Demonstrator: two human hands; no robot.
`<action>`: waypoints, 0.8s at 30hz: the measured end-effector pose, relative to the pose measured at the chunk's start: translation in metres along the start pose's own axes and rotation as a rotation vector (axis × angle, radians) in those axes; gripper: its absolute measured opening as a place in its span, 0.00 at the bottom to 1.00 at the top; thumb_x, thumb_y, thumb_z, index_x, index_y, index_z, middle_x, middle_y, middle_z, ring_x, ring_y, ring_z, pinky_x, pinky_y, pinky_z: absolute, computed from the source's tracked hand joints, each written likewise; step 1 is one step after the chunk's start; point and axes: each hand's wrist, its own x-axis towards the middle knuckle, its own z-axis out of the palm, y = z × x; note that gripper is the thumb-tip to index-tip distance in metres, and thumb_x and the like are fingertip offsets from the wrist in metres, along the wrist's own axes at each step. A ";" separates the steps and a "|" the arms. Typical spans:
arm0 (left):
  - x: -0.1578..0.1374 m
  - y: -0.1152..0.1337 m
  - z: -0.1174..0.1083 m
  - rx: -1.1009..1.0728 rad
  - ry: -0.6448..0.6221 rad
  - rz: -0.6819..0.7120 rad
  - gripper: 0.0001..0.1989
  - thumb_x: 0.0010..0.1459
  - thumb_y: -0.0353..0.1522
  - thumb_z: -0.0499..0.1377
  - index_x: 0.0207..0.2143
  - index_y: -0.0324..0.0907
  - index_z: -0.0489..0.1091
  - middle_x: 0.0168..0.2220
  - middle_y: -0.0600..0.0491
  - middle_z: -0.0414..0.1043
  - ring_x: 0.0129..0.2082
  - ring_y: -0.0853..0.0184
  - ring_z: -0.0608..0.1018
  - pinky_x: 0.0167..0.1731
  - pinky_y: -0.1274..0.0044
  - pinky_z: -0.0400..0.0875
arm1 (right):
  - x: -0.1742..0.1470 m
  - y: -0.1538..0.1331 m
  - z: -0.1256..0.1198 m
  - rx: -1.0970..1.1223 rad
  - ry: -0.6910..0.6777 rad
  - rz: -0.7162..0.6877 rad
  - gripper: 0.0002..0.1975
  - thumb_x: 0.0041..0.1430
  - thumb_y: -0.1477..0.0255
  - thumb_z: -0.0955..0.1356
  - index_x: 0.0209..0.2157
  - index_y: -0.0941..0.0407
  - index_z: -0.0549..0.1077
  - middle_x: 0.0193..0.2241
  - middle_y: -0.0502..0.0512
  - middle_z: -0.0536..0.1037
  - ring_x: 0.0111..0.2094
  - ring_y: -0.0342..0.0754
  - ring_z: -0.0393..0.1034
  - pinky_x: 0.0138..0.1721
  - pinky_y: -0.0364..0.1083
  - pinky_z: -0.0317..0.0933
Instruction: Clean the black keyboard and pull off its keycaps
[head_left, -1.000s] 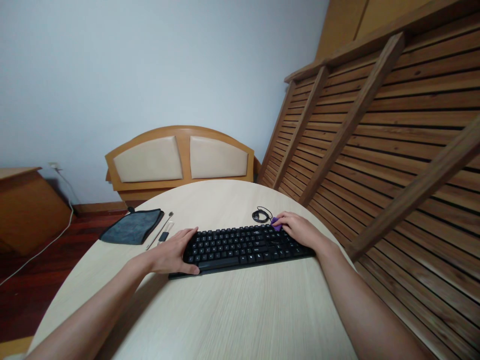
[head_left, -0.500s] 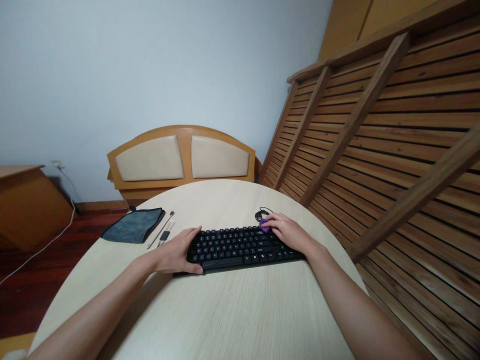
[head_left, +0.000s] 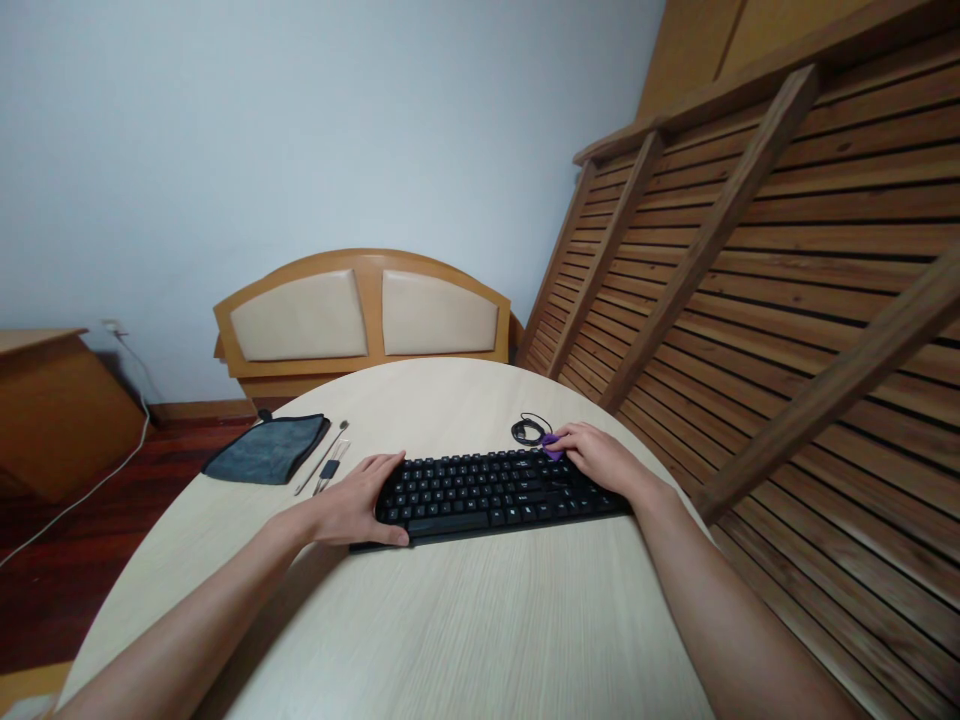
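A black keyboard [head_left: 465, 492] lies across the pale table. Around its left end my left hand [head_left: 360, 502] is closed, thumb along the near edge and fingers at the far edge. My right hand [head_left: 598, 457] pinches a small soft purple thing [head_left: 553, 446], perhaps putty or a cloth, against the keys by the far edge on the right. Its exact kind cannot be made out, as the fingers cover part of it. Just beyond the keyboard sits a coiled black cable [head_left: 527, 431], close to the right fingertips.
A folded grey cloth [head_left: 268, 450] lies at the table's [head_left: 480, 620] left. Beside it are a thin metal stick [head_left: 322, 458] with a dark round tip and a small tool with a black grip [head_left: 330, 468]. Wooden slats [head_left: 795, 290] lean along the right; a headboard [head_left: 367, 262] stands behind.
My right hand has slid right along the far edge of the keyboard with the purple thing, uncovering more of the coiled cable. My left hand stays almost in place.
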 end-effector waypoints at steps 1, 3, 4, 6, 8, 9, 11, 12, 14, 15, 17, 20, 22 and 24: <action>0.000 -0.001 0.000 0.000 0.002 0.003 0.58 0.44 0.55 0.65 0.69 0.38 0.44 0.64 0.36 0.54 0.64 0.45 0.58 0.61 0.55 0.55 | -0.002 0.003 -0.001 -0.012 -0.001 0.017 0.18 0.58 0.81 0.62 0.39 0.51 0.81 0.43 0.54 0.79 0.47 0.52 0.71 0.51 0.50 0.64; 0.000 -0.002 0.001 0.001 0.008 0.015 0.57 0.45 0.55 0.65 0.69 0.40 0.43 0.65 0.37 0.55 0.64 0.45 0.58 0.61 0.55 0.56 | -0.006 0.009 -0.004 -0.041 -0.001 0.055 0.18 0.57 0.82 0.62 0.38 0.51 0.81 0.43 0.54 0.79 0.46 0.52 0.71 0.51 0.51 0.64; -0.001 -0.002 0.001 0.002 0.011 0.019 0.57 0.45 0.54 0.65 0.69 0.41 0.43 0.65 0.37 0.55 0.64 0.45 0.58 0.61 0.55 0.56 | -0.008 0.013 -0.005 -0.054 0.005 0.075 0.18 0.56 0.82 0.63 0.38 0.52 0.81 0.42 0.54 0.79 0.46 0.53 0.71 0.51 0.51 0.64; -0.001 -0.002 0.002 0.003 0.010 0.015 0.57 0.45 0.54 0.65 0.69 0.40 0.43 0.65 0.37 0.55 0.64 0.45 0.58 0.61 0.55 0.56 | -0.010 0.018 -0.006 -0.064 0.032 0.103 0.18 0.56 0.82 0.63 0.37 0.52 0.82 0.42 0.55 0.79 0.46 0.54 0.71 0.51 0.52 0.64; 0.000 -0.001 0.002 0.002 0.001 0.003 0.58 0.45 0.54 0.65 0.69 0.39 0.43 0.65 0.36 0.54 0.64 0.45 0.57 0.61 0.55 0.56 | -0.009 0.017 -0.006 -0.049 0.083 0.105 0.17 0.57 0.81 0.63 0.38 0.52 0.81 0.42 0.55 0.79 0.46 0.54 0.71 0.52 0.53 0.64; 0.000 0.000 0.002 0.002 -0.004 -0.004 0.58 0.45 0.55 0.65 0.69 0.38 0.43 0.65 0.36 0.53 0.65 0.45 0.57 0.61 0.55 0.55 | -0.007 0.014 -0.005 -0.036 0.117 0.097 0.17 0.58 0.81 0.63 0.40 0.52 0.81 0.42 0.55 0.79 0.46 0.53 0.71 0.52 0.53 0.64; 0.001 0.003 0.003 0.002 -0.010 -0.013 0.58 0.45 0.55 0.65 0.69 0.36 0.43 0.65 0.35 0.52 0.65 0.45 0.56 0.62 0.56 0.54 | -0.001 0.000 -0.001 0.001 0.176 0.054 0.17 0.60 0.80 0.63 0.43 0.52 0.80 0.44 0.56 0.78 0.46 0.53 0.71 0.52 0.53 0.64; 0.001 0.005 0.004 0.001 -0.008 -0.014 0.58 0.45 0.54 0.65 0.69 0.36 0.43 0.65 0.35 0.52 0.65 0.46 0.57 0.62 0.56 0.54 | 0.003 -0.009 0.002 0.014 0.200 0.025 0.17 0.60 0.80 0.63 0.44 0.52 0.79 0.44 0.56 0.77 0.47 0.53 0.70 0.52 0.53 0.64; 0.002 0.008 0.007 -0.002 0.010 -0.002 0.58 0.45 0.54 0.65 0.69 0.37 0.43 0.65 0.35 0.53 0.64 0.46 0.57 0.62 0.56 0.54 | 0.012 -0.031 0.010 0.036 0.185 -0.069 0.18 0.61 0.81 0.62 0.46 0.52 0.78 0.46 0.57 0.76 0.50 0.53 0.69 0.53 0.53 0.63; 0.003 0.009 0.009 -0.002 0.022 0.007 0.58 0.46 0.54 0.65 0.69 0.38 0.43 0.65 0.36 0.53 0.64 0.46 0.58 0.62 0.56 0.55 | 0.015 -0.042 0.014 0.039 0.155 -0.115 0.19 0.61 0.82 0.62 0.48 0.52 0.77 0.47 0.57 0.76 0.50 0.52 0.68 0.54 0.54 0.62; 0.004 0.010 0.013 -0.002 0.040 0.020 0.58 0.45 0.55 0.65 0.69 0.39 0.42 0.65 0.36 0.53 0.64 0.45 0.58 0.62 0.55 0.55 | 0.020 -0.058 0.021 0.023 0.094 -0.170 0.20 0.61 0.83 0.63 0.49 0.51 0.77 0.48 0.56 0.75 0.49 0.52 0.68 0.52 0.53 0.63; 0.005 0.011 0.015 -0.003 0.033 0.013 0.58 0.45 0.56 0.65 0.69 0.38 0.42 0.66 0.35 0.51 0.64 0.44 0.57 0.62 0.54 0.55 | 0.022 -0.067 0.026 -0.034 0.021 -0.169 0.20 0.60 0.83 0.64 0.48 0.51 0.77 0.47 0.56 0.76 0.47 0.52 0.68 0.49 0.53 0.64; 0.005 0.010 0.016 -0.007 0.029 0.011 0.58 0.46 0.56 0.64 0.69 0.38 0.42 0.66 0.35 0.51 0.64 0.44 0.57 0.62 0.54 0.54 | 0.021 -0.063 0.024 -0.052 -0.011 -0.154 0.20 0.60 0.83 0.64 0.48 0.51 0.78 0.47 0.56 0.76 0.47 0.52 0.68 0.49 0.53 0.63; 0.005 0.009 0.015 -0.007 0.035 0.024 0.57 0.46 0.56 0.64 0.69 0.40 0.42 0.66 0.36 0.51 0.64 0.44 0.57 0.62 0.54 0.55 | 0.020 -0.055 0.021 -0.051 -0.025 -0.139 0.20 0.61 0.84 0.63 0.47 0.51 0.78 0.46 0.56 0.77 0.48 0.52 0.68 0.50 0.53 0.63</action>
